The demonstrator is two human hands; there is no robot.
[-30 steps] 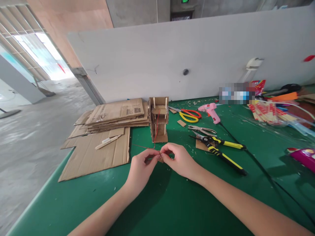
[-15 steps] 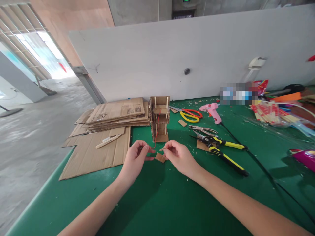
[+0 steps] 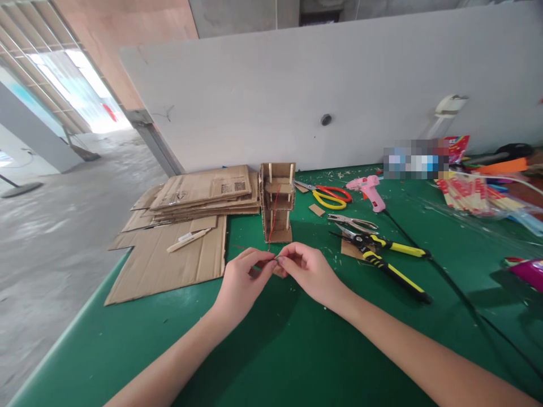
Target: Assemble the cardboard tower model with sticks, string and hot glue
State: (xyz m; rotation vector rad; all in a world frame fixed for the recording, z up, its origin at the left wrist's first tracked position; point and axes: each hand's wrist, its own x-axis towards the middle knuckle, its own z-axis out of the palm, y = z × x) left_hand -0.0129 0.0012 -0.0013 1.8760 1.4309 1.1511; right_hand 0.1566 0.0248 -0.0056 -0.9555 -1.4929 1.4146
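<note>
At frame centre, pinched together again on the red thread (image 3: 271,217) below the cardboard tower (image 3: 278,200): left hand (image 3: 246,282), right hand (image 3: 309,271), fingertips rejoined after parting.

Both hands (image 3: 275,271) (fingertips together) on red string (image 3: 271,223)

Half a second ago the two hands were apart, with a small cardboard piece showing in the gap between them at the middle of the frame. Now the left hand (image 3: 244,280) and right hand (image 3: 307,271) have come back together, fingertips meeting, as they were one second ago. The small cardboard piece (image 3: 280,272) is now mostly hidden under the fingers. The left hand's fingers, curled before, now reach toward the right hand.
</note>
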